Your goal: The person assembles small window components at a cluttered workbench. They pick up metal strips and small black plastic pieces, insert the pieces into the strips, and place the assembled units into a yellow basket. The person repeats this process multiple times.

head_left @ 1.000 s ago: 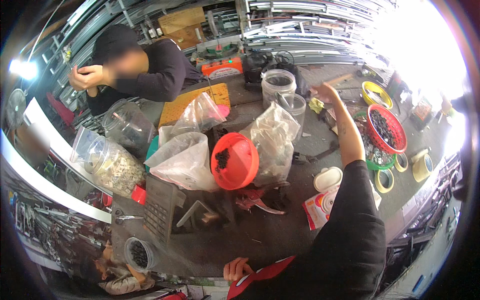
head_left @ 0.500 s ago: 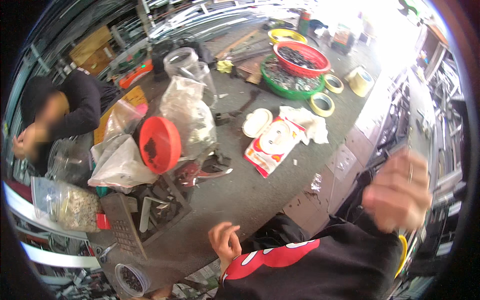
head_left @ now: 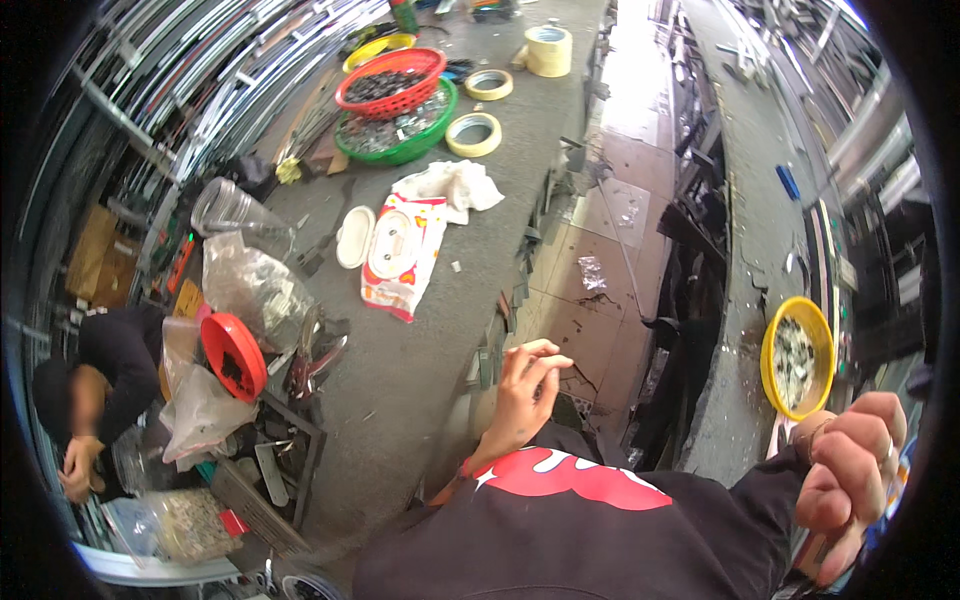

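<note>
My left hand is in front of my chest, its fingers loosely bent and apart, with nothing seen in it. My right hand is raised at the lower right, its fingers curled in. Whatever it may hold is hidden by the fingers. Just beyond the right hand, a yellow basket with small white and dark pieces sits on the right-hand bench. An opened wet wipes pack lies on the left-hand bench, its white lid flipped back, next to a crumpled white cloth.
A tiled aisle runs between the benches. On the left stand a red basket over a green basket, tape rolls, a tilted red bowl, plastic bags and a metal frame. A person sits far left.
My view has swung right, bringing the right-hand bench and yellow basket into sight. My right hand has moved to the basket's near side, fingers still curled. The left stays loosely bent.
</note>
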A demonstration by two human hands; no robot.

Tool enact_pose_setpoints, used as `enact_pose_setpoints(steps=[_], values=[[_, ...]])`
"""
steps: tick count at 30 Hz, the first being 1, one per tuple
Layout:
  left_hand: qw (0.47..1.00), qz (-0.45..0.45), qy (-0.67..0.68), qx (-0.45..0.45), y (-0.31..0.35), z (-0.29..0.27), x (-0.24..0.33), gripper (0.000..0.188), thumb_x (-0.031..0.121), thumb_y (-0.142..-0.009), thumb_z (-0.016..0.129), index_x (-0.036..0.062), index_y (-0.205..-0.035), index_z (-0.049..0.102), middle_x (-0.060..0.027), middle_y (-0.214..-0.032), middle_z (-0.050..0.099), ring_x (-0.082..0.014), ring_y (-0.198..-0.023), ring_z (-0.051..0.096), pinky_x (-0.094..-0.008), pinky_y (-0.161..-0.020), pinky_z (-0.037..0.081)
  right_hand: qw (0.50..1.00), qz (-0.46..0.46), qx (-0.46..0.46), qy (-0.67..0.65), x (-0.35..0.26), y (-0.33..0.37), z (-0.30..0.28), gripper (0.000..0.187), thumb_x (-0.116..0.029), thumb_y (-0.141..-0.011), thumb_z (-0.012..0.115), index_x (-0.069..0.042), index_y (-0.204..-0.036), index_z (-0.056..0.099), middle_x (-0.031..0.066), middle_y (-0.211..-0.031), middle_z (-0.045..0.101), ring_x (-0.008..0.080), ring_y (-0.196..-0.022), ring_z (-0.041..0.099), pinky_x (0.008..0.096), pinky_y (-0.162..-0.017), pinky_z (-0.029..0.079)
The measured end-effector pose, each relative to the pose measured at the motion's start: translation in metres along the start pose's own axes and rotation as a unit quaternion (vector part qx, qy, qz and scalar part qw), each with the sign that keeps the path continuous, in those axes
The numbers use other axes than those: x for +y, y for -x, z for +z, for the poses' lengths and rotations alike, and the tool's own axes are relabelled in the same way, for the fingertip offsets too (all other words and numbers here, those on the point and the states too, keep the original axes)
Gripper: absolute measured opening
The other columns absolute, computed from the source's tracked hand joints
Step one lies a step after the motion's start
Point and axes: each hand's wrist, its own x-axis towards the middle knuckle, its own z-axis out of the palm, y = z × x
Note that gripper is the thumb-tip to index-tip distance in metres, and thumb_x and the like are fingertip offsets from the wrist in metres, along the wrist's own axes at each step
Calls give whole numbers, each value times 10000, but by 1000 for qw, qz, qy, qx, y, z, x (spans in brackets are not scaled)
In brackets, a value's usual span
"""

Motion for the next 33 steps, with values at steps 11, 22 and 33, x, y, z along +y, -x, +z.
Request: enact_pose_setpoints(steps=[11, 22, 33], values=[[971, 100, 10, -217, 34, 67, 43, 406, 113, -867, 569, 62, -1257, 468, -137, -1187, 457, -311, -1059, 487, -406, -927, 410, 968, 244, -3, 65, -69, 37, -47, 417, -439, -979, 371, -92, -770, 466, 5, -527, 445, 145, -423, 384, 320, -462, 345], [905, 163, 83, -383, 93, 129, 81, 412, 124, -867, 582, 81, -1260, 466, -147, -1231, 415, -318, -1133, 466, -400, -949, 413, 961, 133, 179, 164, -205, 91, -116, 89, -257, -963, 406, -308, -996, 341, -16, -643, 495, 109, -452, 402, 284, -446, 327], [789, 269, 276, -479, 124, 225, 126, 245, -16, -802, 594, 74, -1027, 627, -128, -1156, 484, -276, -982, 540, -360, -831, 478, 614, 599, -30, 513, -386, 158, -82, 162, -136, -851, 574, 3, -916, 628, 85, -594, 505, 210, -486, 434, 322, -552, 394]])
